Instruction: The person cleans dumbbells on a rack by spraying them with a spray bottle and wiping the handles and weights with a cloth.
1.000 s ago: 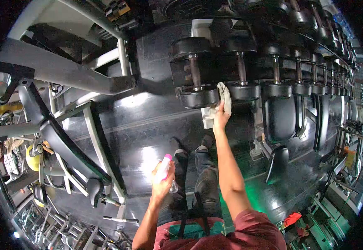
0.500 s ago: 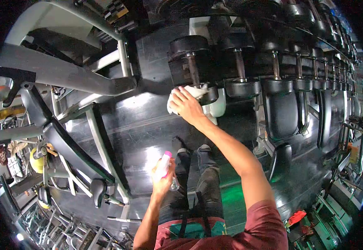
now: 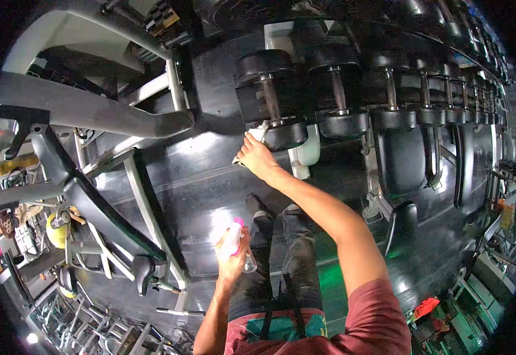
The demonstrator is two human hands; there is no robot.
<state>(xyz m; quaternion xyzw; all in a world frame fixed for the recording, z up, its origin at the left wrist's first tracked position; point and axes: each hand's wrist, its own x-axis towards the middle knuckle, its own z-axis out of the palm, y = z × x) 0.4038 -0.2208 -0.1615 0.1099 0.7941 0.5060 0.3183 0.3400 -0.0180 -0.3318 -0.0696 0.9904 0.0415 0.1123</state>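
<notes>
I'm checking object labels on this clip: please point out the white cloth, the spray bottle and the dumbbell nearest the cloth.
White cloth [image 3: 259, 131]: head view, on its exposed upper part.
Spray bottle [image 3: 235, 238]: head view, on its pink-and-white upper part.
Nearest dumbbell [image 3: 271, 98]: head view, mid-handle.

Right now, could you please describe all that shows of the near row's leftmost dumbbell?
This dumbbell has two thick, round, black heads, seemingly rubber-coated, joined by a slim metal handle. It lies at the left end of the row, handle pointing away from the camera. The right hand holds a pale cloth at the left side of its near head, apparently touching it. No marking on it can be read.
</notes>
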